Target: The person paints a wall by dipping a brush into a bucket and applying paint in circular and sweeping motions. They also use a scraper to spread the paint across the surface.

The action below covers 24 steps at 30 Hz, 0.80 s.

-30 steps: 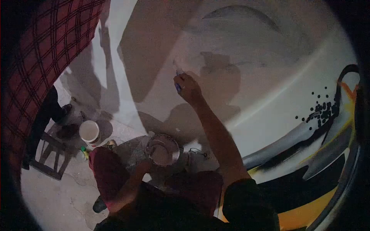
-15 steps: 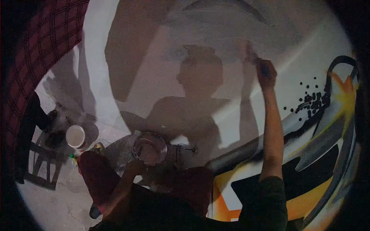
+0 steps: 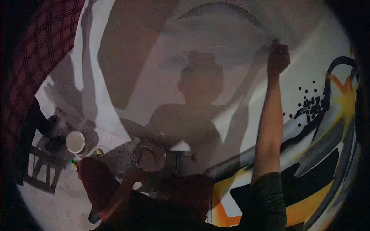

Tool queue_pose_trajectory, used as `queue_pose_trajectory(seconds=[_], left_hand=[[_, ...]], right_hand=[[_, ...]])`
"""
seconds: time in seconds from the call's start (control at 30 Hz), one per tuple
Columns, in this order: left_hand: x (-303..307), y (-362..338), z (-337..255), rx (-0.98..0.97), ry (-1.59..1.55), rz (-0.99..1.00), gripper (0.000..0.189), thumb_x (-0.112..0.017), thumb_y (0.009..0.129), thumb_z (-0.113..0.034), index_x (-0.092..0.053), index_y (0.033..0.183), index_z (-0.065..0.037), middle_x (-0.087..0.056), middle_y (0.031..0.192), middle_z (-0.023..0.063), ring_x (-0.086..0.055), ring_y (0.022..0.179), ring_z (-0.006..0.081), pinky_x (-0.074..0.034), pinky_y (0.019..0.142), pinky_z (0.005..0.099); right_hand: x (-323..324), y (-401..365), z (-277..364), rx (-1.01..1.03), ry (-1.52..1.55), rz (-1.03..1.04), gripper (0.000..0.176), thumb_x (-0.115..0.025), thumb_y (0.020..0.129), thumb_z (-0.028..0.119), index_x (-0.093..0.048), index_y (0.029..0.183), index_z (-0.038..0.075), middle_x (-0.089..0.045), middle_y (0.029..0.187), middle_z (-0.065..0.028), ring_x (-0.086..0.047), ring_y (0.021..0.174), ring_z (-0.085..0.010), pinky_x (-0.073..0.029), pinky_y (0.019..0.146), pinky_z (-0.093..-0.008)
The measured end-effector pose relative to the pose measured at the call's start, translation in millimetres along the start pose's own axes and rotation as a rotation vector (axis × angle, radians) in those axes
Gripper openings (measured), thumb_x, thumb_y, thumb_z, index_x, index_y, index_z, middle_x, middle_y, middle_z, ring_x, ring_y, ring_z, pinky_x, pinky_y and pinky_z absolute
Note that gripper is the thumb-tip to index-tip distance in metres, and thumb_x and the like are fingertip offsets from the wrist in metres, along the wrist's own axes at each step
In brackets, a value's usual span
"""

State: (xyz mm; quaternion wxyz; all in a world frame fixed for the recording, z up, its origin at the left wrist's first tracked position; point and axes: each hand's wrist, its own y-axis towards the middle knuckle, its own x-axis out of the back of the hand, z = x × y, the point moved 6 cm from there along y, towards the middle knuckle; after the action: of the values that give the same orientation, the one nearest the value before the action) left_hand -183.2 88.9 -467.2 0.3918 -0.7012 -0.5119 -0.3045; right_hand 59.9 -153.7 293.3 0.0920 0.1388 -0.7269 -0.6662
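Note:
My right hand (image 3: pixel 279 61) is raised against the painted wall (image 3: pixel 231 42), its fingers closed around a small dark tool, probably a brush, whose tip is hard to make out. Dark curved strokes and greyish smears show on the wall to its left. Low down, my left hand (image 3: pixel 135 175) is at the near rim of a round bucket (image 3: pixel 149 156); its fingers are in shadow and I cannot make out their grip. My head and arms cast a shadow over the wall.
A white tub (image 3: pixel 76 142) stands on the floor at left, near a green-capped bottle (image 3: pixel 71 161). Someone in plaid (image 3: pixel 50 34) is at the upper left. A small dark stool (image 3: pixel 42 169) stands at lower left. Orange, black and yellow graffiti (image 3: pixel 320 154) covers the right side.
My right hand has moved right and slightly up along the wall, and its shadow has shifted. My left hand stays by the bucket.

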Motion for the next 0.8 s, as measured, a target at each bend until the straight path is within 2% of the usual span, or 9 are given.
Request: queue_pose_trajectory(seconds=[0.07, 0.17, 0.27, 0.33, 0.4, 0.47, 0.57, 0.7, 0.8], left_hand=[[11.9, -6.4, -11.4, -0.011, -0.011, 0.076, 0.035, -0.057, 0.087, -0.025, -0.056, 0.118, -0.009, -0.061, 0.115, 0.0122, -0.061, 0.102, 0.0331, -0.049, 0.086, 0.0473], [17.0, -0.7, -11.8, -0.014, -0.006, 0.12, 0.034, -0.058, 0.087, -0.023, -0.056, 0.117, -0.007, -0.062, 0.113, 0.0129, -0.061, 0.102, 0.0335, -0.048, 0.087, 0.0477], [-53.7, 33.5, 27.6, -0.108, -0.066, 0.078, 0.038, -0.056, 0.088, -0.028, -0.056, 0.12, -0.008, -0.06, 0.117, 0.014, -0.059, 0.105, 0.0337, -0.047, 0.09, 0.0477], [-116.1, 61.8, 56.9, -0.291, -0.105, -0.048, 0.04, -0.055, 0.089, -0.031, -0.055, 0.122, -0.008, -0.059, 0.119, 0.0147, -0.058, 0.108, 0.0339, -0.046, 0.092, 0.0477], [-56.6, 42.9, 23.7, -0.154, -0.081, 0.088, 0.04, -0.057, 0.088, -0.03, -0.058, 0.118, -0.004, -0.061, 0.115, 0.0163, -0.06, 0.105, 0.035, -0.047, 0.091, 0.049], [-13.4, 16.3, 15.6, 0.068, -0.144, 0.208, 0.046, -0.056, 0.088, -0.037, -0.057, 0.119, -0.003, -0.06, 0.119, 0.017, -0.058, 0.108, 0.0352, -0.046, 0.092, 0.0485], [10.9, 2.1, 9.3, 0.171, -0.136, 0.225, 0.053, -0.056, 0.087, -0.045, -0.056, 0.122, -0.005, -0.057, 0.125, 0.0168, -0.056, 0.113, 0.0359, -0.045, 0.095, 0.0479], [46.7, -12.5, -6.5, 0.118, -0.105, 0.211, 0.059, -0.054, 0.086, -0.052, -0.054, 0.127, -0.01, -0.054, 0.13, 0.0153, -0.053, 0.117, 0.0354, -0.041, 0.099, 0.0486], [-16.3, 16.0, 33.3, 0.121, -0.332, 0.128, 0.061, -0.053, 0.087, -0.053, -0.051, 0.132, -0.013, -0.052, 0.133, 0.014, -0.05, 0.121, 0.034, -0.039, 0.101, 0.0487]], right_hand=[[-19.4, -22.9, 19.5, 0.03, -0.063, -0.013, 0.021, -0.068, 0.08, 0.024, -0.063, 0.093, 0.008, -0.065, 0.09, -0.0149, -0.063, 0.085, -0.0311, -0.05, 0.076, -0.0434], [-33.9, -59.2, 83.5, 0.279, 0.112, 0.064, 0.036, -0.072, 0.071, 0.016, -0.061, 0.104, 0.009, -0.063, 0.095, -0.0145, -0.06, 0.088, -0.0328, -0.048, 0.08, -0.0454], [-55.3, -96.8, 162.8, 0.583, 0.203, 0.143, 0.049, -0.074, 0.066, 0.01, -0.058, 0.112, 0.009, -0.062, 0.097, -0.0148, -0.059, 0.088, -0.0331, -0.047, 0.08, -0.0453], [-52.4, -116.6, 219.3, 0.574, 0.243, 0.286, 0.045, -0.073, 0.067, 0.007, -0.058, 0.11, 0.008, -0.061, 0.097, -0.015, -0.058, 0.086, -0.0329, -0.046, 0.08, -0.0456], [-54.0, -139.9, 260.3, 0.599, 0.291, 0.278, 0.043, -0.077, 0.063, 0.01, -0.058, 0.102, 0.008, -0.061, 0.1, -0.0122, -0.058, 0.096, -0.0303, -0.046, 0.084, -0.0425], [-75.4, -163.7, 301.4, 0.684, 0.387, 0.364, 0.045, -0.076, 0.066, 0.011, -0.058, 0.108, 0.009, -0.06, 0.105, -0.0133, -0.057, 0.098, -0.0313, -0.045, 0.085, -0.0423], [-76.7, -199.3, 367.5, 0.663, 0.396, 0.403, 0.039, -0.068, 0.076, 0.008, -0.061, 0.114, 0.013, -0.058, 0.104, -0.0143, -0.057, 0.095, -0.0313, -0.052, 0.079, -0.0416], [-60.5, -198.6, 405.8, 0.544, 0.485, 0.759, 0.045, -0.069, 0.081, 0.02, -0.055, 0.122, 0.01, -0.058, 0.115, -0.0129, -0.057, 0.105, -0.0274, -0.049, 0.091, -0.0398], [-61.3, -174.3, 395.4, 0.671, 0.597, 0.476, 0.036, -0.064, 0.087, 0.023, -0.057, 0.12, 0.012, -0.058, 0.116, -0.0109, -0.058, 0.105, -0.0265, -0.051, 0.087, -0.0404]])
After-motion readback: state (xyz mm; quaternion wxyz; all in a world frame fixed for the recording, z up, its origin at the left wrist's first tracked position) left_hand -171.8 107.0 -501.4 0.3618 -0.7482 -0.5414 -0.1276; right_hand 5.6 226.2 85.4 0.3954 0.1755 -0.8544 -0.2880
